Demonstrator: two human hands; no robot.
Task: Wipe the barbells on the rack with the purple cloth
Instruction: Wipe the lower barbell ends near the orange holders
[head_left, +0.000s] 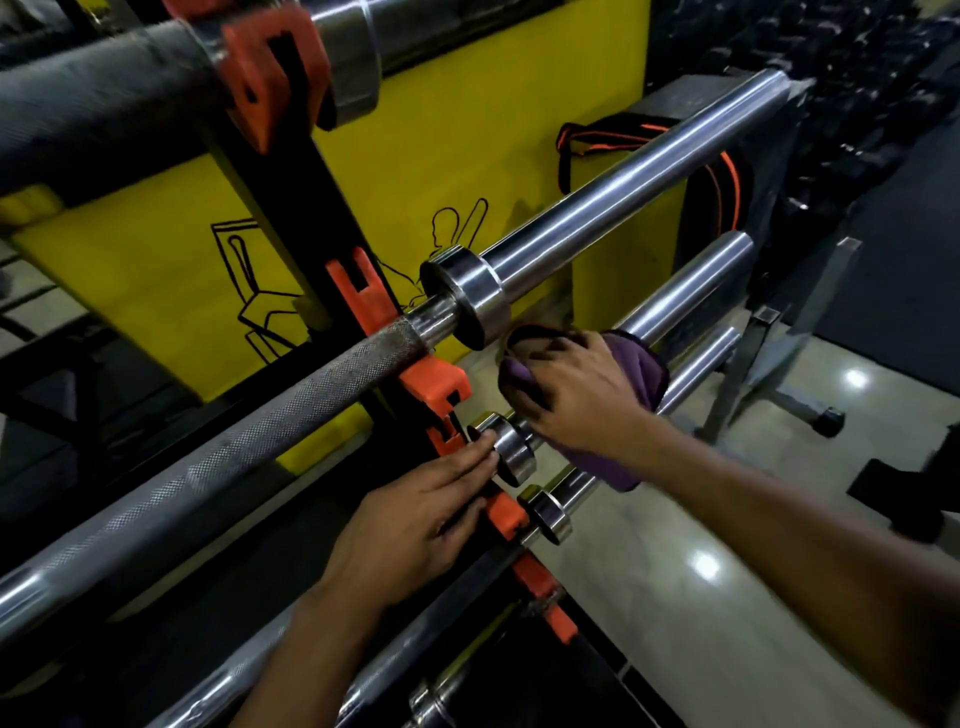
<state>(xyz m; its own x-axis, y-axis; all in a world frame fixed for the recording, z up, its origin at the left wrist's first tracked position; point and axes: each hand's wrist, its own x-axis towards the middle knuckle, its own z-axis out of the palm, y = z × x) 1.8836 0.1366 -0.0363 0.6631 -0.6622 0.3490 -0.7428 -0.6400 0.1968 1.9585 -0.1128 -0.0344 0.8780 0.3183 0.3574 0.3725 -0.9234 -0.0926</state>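
Observation:
Several steel barbells lie in the orange hooks of a black rack. The upper one has a long shiny sleeve running to the upper right. Below it, my right hand grips the purple cloth, which is wrapped round the sleeve of the second barbell. My left hand lies with straight fingers against that bar just left of its collar. A thinner third bar runs underneath, its collar beside my left fingertips.
A yellow padded board with black line drawings stands behind the rack. Black and orange straps hang at its right edge. A grey metal stand is on the glossy floor to the right. Another barbell crosses the top left.

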